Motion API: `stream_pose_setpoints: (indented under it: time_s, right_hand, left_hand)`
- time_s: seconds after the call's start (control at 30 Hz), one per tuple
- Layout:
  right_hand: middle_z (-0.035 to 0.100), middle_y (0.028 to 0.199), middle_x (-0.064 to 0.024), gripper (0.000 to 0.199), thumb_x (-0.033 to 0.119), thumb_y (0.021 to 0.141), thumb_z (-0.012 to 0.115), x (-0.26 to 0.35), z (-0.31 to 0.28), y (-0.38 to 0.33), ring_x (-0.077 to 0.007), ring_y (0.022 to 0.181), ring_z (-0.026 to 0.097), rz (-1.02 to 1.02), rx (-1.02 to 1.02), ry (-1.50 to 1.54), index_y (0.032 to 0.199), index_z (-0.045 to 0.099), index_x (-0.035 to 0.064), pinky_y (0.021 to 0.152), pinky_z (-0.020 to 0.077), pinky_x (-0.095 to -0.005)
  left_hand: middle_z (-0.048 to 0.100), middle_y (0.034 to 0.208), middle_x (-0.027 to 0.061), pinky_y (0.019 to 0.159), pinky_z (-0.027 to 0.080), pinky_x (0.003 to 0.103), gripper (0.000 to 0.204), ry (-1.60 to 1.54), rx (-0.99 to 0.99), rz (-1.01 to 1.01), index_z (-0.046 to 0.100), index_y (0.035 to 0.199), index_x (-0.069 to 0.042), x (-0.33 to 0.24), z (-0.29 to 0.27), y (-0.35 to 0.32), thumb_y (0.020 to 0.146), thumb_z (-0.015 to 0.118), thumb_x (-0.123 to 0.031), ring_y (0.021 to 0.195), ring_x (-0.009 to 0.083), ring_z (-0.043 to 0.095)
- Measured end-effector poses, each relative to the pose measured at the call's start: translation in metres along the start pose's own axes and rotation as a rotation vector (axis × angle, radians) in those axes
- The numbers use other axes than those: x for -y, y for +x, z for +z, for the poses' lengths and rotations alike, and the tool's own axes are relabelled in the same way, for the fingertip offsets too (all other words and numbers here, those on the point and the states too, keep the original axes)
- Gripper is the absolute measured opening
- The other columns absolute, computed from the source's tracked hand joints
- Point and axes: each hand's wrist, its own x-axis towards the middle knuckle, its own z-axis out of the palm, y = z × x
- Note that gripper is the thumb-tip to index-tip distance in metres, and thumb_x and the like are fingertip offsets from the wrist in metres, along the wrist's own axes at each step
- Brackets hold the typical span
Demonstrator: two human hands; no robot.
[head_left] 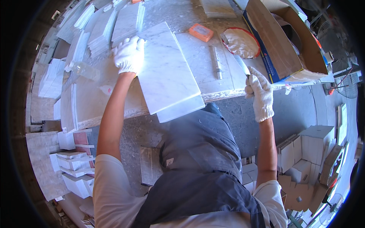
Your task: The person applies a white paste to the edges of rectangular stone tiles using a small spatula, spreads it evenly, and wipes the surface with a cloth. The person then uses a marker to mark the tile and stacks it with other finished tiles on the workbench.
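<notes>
My left hand (129, 55), in a white knitted glove, lies with fingers spread on the upper left edge of a white marble tile (165, 68). Another tile (182, 109) sticks out beneath it, and both overhang the table's near edge. My right hand (260, 91), gloved too, is closed around a putty knife (242, 65). Its blade points up and left, just below a red-rimmed dish of whitish paste (242, 42). A marker-like tube (216, 62) lies left of the knife. Farther back is an orange block (201, 32), perhaps a sponge.
An open cardboard box (281, 45) stands at the table's right. Stacks of marble tiles (102, 30) line the far left, near a clear bottle (85, 71). White boxes (315, 144) stand on the floor at lower right; more stacked pieces (76, 167) sit lower left.
</notes>
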Motion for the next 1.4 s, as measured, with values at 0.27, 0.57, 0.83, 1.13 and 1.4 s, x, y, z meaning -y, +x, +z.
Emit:
stream_pose_setpoints:
  time_s: [0.27,0.57,0.83,1.13,1.4]
  right_hand:
    - [0.065,0.094,-0.0044,0.045,0.024,0.102,0.067,0.013,0.054,-0.021,-0.0066,0.068,0.055,-0.052,0.046,0.088,0.140,0.060,0.0001,0.058,0.0473,-0.0219]
    - [0.074,0.108,-0.0084,0.036,0.002,0.098,0.064,0.021,0.079,-0.049,-0.0091,0.076,0.065,-0.165,0.175,-0.171,0.134,0.065,0.0011,0.064,0.0535,-0.0236]
    - [0.074,0.097,-0.0064,0.040,0.000,0.094,0.065,0.018,0.078,-0.057,-0.0084,0.072,0.064,-0.210,0.148,-0.148,0.134,0.065,0.0035,0.064,0.0537,-0.0231]
    - [0.075,0.104,-0.0080,0.038,0.007,0.093,0.070,0.000,0.064,-0.060,-0.0103,0.075,0.066,-0.146,0.015,0.021,0.131,0.067,0.0024,0.068,0.0548,-0.0251]
    - [0.073,0.093,-0.0079,0.040,0.011,0.099,0.068,-0.002,0.066,-0.061,-0.0090,0.070,0.061,-0.155,0.034,0.034,0.137,0.064,-0.0005,0.062,0.0527,-0.0260]
  left_hand:
    - [0.068,0.108,0.0111,0.084,0.053,0.040,0.031,-0.946,-0.001,0.222,0.070,0.114,-0.009,-0.086,-0.069,-0.081,0.087,0.082,-0.021,0.098,0.0246,0.065]
    - [0.068,0.086,-0.0016,0.069,0.049,0.024,0.023,-1.864,0.720,-0.201,0.074,0.108,-0.001,-0.132,-0.113,-0.113,0.102,0.066,-0.022,0.081,0.0035,0.061]
    - [0.068,0.091,0.0022,0.068,0.051,0.025,0.020,-1.698,0.839,-0.016,0.068,0.112,-0.001,-0.126,-0.121,-0.123,0.102,0.062,-0.018,0.079,0.0058,0.061]
    - [0.071,0.090,0.0045,0.072,0.053,0.027,0.019,-1.298,0.619,0.335,0.069,0.107,0.001,-0.118,-0.122,-0.134,0.101,0.065,-0.017,0.079,0.0102,0.065]
    - [0.066,0.080,0.0015,0.064,0.051,0.025,0.022,-1.427,0.890,-0.052,0.068,0.100,0.000,-0.106,-0.129,-0.148,0.103,0.064,-0.022,0.070,0.0071,0.062]
